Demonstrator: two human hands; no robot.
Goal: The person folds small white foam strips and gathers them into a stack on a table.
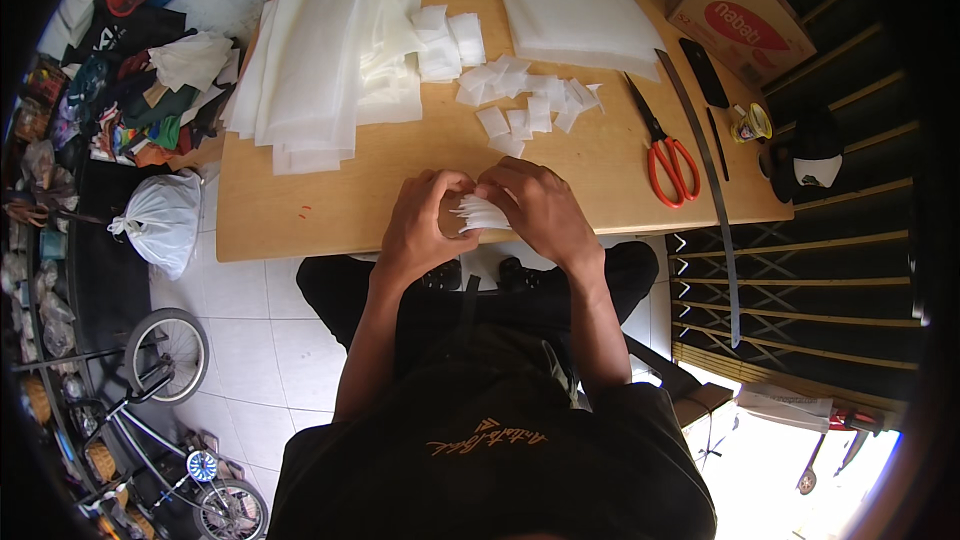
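Observation:
Close to the table's near edge, a stack of small white foam-like pieces [484,214] sits between my two hands, its layered edges facing me. My left hand [420,222] is closed on the left end, thumb below and fingers curled over the top. From the right, my right hand [543,202] grips the same stack, its fingertips meeting those of the left. Just beyond my hands lie loose white squares [540,112] of the same look, scattered and overlapping. Farther back is a thicker pile of small white pieces [466,38].
Long white sheets [320,50] cover the wooden table's [400,155] left; a wide white stack [575,10] lies far right. Orange-handled scissors [672,172], a long metal ruler [705,155], a phone [703,72] and a carton [740,15] are on the right.

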